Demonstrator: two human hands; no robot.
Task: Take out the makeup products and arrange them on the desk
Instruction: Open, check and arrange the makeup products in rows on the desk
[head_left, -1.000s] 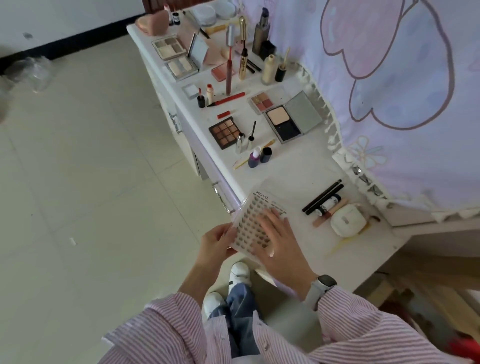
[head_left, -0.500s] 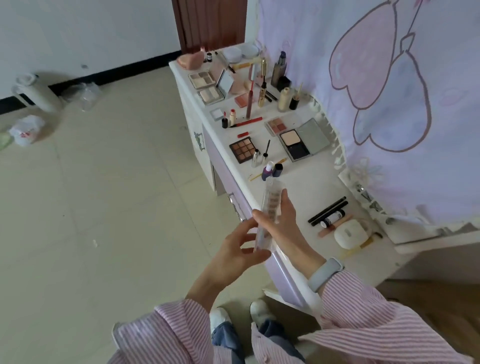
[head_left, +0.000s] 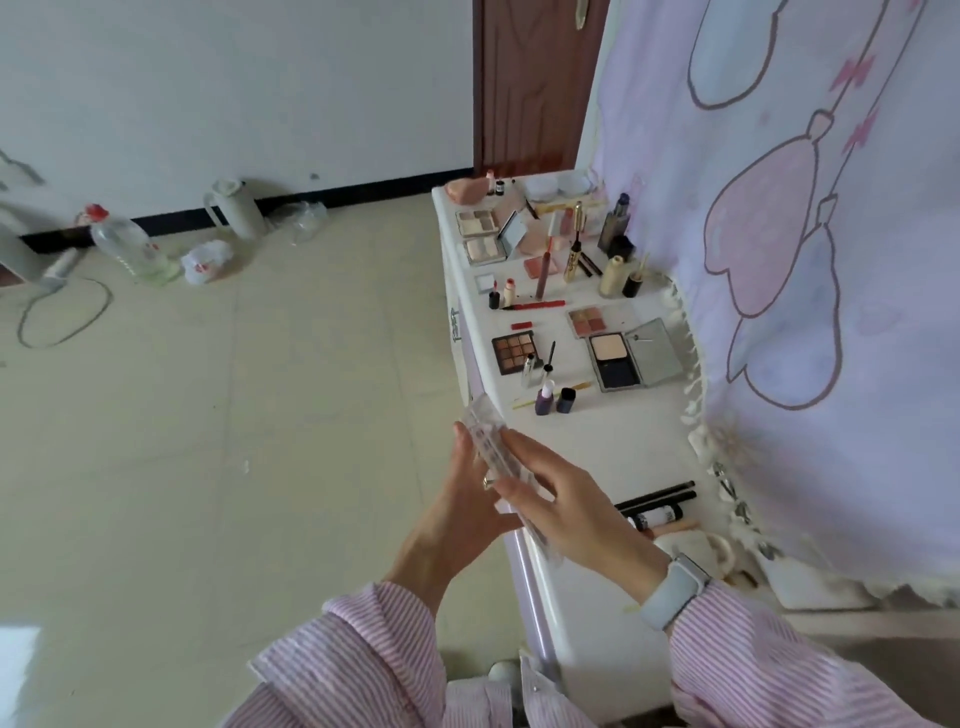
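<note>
Lifted edge-on off the bench (head_left: 618, 441): flat clear plastic palette (head_left: 493, 447), gripped between left hand (head_left: 462, 499) and right hand (head_left: 566, 504).

Just one view here, a wide-angle head cam looking forward and down. The hands (head_left: 524, 499) sit close, low in the middle. The table (head_left: 613, 441) runs from near right off toward the far door (head_left: 524, 88), with open floor (head_left: 208, 441) on the left.

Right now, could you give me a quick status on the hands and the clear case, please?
Both hands on clear case: left hand beneath, right hand on top. Case held edge-on above desk front edge. Nothing in the way.
</note>
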